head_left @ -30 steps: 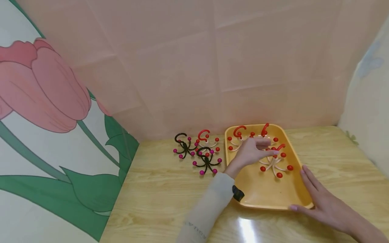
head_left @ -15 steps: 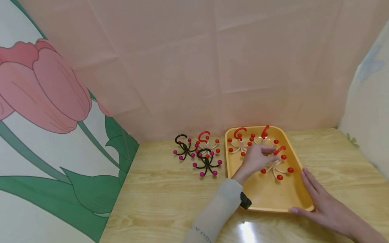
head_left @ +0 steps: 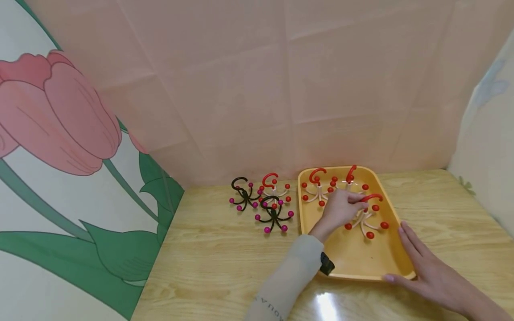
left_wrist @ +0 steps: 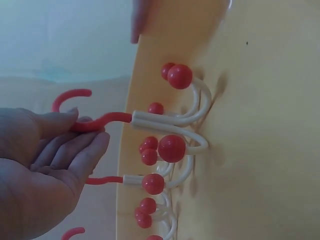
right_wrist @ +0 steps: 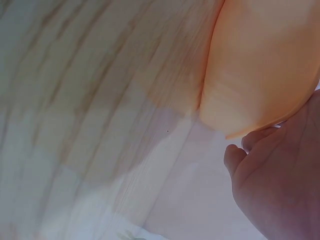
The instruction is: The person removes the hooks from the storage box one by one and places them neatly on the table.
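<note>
My left hand (head_left: 339, 208) pinches the red hook of a white claw hanger (head_left: 363, 218) with red ball tips. In the left wrist view, thumb and fingers meet on that red hook (left_wrist: 92, 124), while the hanger's curved prongs (left_wrist: 202, 100) reach down to the tray floor. The hanger stands inside an orange-yellow tray (head_left: 353, 263). My right hand (head_left: 431, 272) rests at the tray's near right corner, fingers straight along the right side and thumb at the front rim. From the right wrist, this hand (right_wrist: 285, 170) lies against the tray's outer wall (right_wrist: 255, 65).
Two more red-and-white hangers stand at the tray's back, one on the left (head_left: 319, 191) and one on the right (head_left: 350, 178). Left of the tray, two black hangers with magenta balls (head_left: 274, 215) and another red-and-white hanger (head_left: 273, 182) sit on the wooden table (head_left: 209, 258).
My left hand has moved right and slightly down, its fingers closing from extended onto the red hook. The hook has turned a little rightward. My right hand has stayed at the tray corner.
</note>
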Motion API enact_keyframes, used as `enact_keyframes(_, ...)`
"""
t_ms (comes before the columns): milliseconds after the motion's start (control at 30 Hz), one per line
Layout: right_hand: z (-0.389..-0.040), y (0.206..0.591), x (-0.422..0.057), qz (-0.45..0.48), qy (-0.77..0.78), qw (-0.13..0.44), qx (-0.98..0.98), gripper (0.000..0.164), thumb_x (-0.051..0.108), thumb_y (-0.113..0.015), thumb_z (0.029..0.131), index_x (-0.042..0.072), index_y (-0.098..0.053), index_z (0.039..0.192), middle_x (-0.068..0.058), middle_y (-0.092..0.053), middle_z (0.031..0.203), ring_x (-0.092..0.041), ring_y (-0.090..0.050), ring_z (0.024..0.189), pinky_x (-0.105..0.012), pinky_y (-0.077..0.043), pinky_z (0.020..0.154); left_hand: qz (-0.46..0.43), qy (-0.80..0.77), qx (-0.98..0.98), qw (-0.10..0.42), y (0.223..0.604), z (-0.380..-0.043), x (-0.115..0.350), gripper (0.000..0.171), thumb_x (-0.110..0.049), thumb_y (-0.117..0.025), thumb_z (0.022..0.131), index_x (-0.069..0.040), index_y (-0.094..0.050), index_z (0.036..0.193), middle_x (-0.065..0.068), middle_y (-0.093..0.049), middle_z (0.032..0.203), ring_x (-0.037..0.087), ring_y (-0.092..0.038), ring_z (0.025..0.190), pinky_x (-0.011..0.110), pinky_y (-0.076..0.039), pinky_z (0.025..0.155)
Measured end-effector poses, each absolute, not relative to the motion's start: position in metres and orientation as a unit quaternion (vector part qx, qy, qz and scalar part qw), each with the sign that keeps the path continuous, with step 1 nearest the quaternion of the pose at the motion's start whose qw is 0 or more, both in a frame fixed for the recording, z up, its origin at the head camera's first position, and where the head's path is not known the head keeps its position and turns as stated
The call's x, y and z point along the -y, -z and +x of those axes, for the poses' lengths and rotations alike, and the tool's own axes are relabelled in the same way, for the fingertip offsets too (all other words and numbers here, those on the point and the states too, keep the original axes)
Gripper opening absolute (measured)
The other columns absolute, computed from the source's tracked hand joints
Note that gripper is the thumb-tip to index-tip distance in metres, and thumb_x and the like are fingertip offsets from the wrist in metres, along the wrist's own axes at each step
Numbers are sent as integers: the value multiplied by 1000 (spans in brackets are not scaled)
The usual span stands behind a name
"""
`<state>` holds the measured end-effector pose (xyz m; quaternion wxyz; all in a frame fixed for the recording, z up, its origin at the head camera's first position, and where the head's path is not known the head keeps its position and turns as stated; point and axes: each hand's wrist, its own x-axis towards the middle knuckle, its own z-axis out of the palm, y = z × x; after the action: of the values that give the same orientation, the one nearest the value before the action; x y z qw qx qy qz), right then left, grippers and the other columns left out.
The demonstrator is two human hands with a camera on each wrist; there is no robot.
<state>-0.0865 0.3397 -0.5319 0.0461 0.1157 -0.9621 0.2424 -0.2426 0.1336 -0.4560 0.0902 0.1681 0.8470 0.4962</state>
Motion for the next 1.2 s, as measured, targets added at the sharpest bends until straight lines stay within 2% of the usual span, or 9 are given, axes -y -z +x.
enact_keyframes(300,-87,533,-340,110,-244,31,963,121,45,-81,91,17,5,170,-6,17,178,-58,-8,158,-1,16,95,173,-504,-841,93,453,-243,-129,20,-25,-78,96,-23,-83,116,-11,-82,106,3,-39,48,18,-31,42)
enact_keyframes(433,-87,534,-341,111,-246,34,962,121,45,-82,90,16,5,170,-6,16,178,-57,-8,158,-1,16,95,175,-509,-838,88,448,-243,-126,20,-25,-78,95,-22,-83,115,-11,-82,103,2,-44,52,18,-32,43)
enact_keyframes(500,-87,533,-341,107,-248,28,962,121,46,-82,90,16,5,170,-7,16,178,-59,-9,158,-15,10,121,178,-508,-839,83,445,-244,-124,20,-25,-79,95,-22,-83,114,-12,-82,101,0,-53,58,18,-34,44)
enact_keyframes(633,-88,534,-341,101,-247,19,964,121,47,-81,91,16,6,170,-6,18,178,-61,-11,156,-19,13,120,196,-508,-836,68,440,-246,-119,22,-26,-80,94,-21,-83,116,-11,-83,102,-7,-62,70,16,-38,47)
enact_keyframes(667,-88,534,-341,103,-246,22,964,121,47,-81,90,16,5,170,-6,17,178,-61,-12,156,-18,12,121,202,-511,-833,65,439,-247,-117,24,-26,-80,94,-21,-83,117,-10,-83,103,-8,-63,71,16,-39,48)
enact_keyframes(733,-88,534,-341,107,-241,30,964,121,47,-81,91,17,6,170,-5,17,178,-59,-12,157,-1,16,95,208,-510,-832,62,435,-247,-112,26,-30,-79,94,-23,-82,120,-11,-83,104,-10,-60,70,16,-39,48)
enact_keyframes(900,-88,533,-341,117,-234,43,964,123,46,-83,89,18,5,170,-6,14,178,-55,-11,159,4,15,95,206,-527,-822,66,421,-245,-101,29,-33,-78,94,-26,-80,123,-13,-82,103,-3,-57,63,17,-38,47)
enact_keyframes(1067,-88,533,-342,120,-236,47,963,123,45,-84,89,16,3,170,-6,14,179,-53,-11,160,5,14,95,219,-547,-806,52,407,-242,-89,31,-31,-78,95,-20,-80,124,-6,-83,107,-4,-57,63,17,-36,48)
enact_keyframes(1200,-88,534,-341,117,-237,43,963,122,45,-83,89,15,3,170,-6,14,178,-54,-11,160,5,14,95,234,-562,-792,44,396,-241,-76,30,-28,-77,96,-15,-80,123,-1,-83,110,-10,-62,72,12,-46,55)
